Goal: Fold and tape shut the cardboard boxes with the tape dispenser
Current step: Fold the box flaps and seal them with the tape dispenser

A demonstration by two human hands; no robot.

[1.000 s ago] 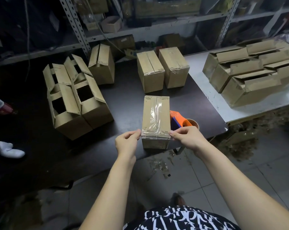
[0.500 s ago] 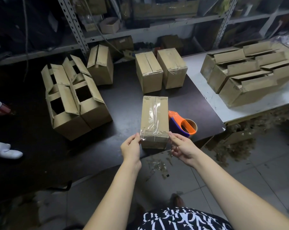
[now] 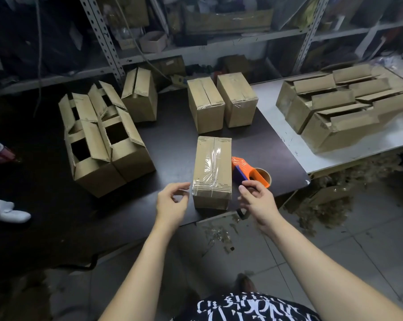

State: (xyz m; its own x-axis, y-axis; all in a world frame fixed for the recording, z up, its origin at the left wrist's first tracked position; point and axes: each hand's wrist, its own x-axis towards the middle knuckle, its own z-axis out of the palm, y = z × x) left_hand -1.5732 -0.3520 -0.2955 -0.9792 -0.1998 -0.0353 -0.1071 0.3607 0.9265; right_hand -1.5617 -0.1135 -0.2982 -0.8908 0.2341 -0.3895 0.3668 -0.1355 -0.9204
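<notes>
shelving (image 3: 108,42): grey slotted metal rack behind the tables, packed with cartons and clutter; labels too small to read
dark tabletop (image 3: 172,144): black, carries most of the boxes
white table (image 3: 288,140): butts against the dark tabletop's right edge
stacked boxes (image 3: 339,107): brown cartons lying on the white table, flaps loose; small dark print on the nearest one, unreadable
open boxes (image 3: 103,144): cluster at the dark tabletop's left edge, flaps up, dark insides showing
flapped box (image 3: 140,96): far-left part of the tabletop, just behind the open cluster, top flaps folded over but gaping
sealed boxes (image 3: 206,105): two side by side at the far edge, clear tape over the top seams
taped box (image 3: 213,170): task box, upright at the near edge, about mid-width; glossy clear tape down the centre seam and across the near end; printed dashes along the edges, no words
shirt (image 3: 253,308): black with white lettering, not legible
left hand (image 3: 172,202): just left of the taped box's near corner, fingers loosely curled, holds nothing; contact with the box unclear
right hand (image 3: 257,198): just right of the taped box, fingers relaxed and part-curled, nothing gripped; overlaps the dispenser's handle, contact cannot be told
tape dispenser (image 3: 249,171): orange and blue, brown roll core, lying on the tabletop, touching or just beside the taped box's right side, near the near-right corner
</notes>
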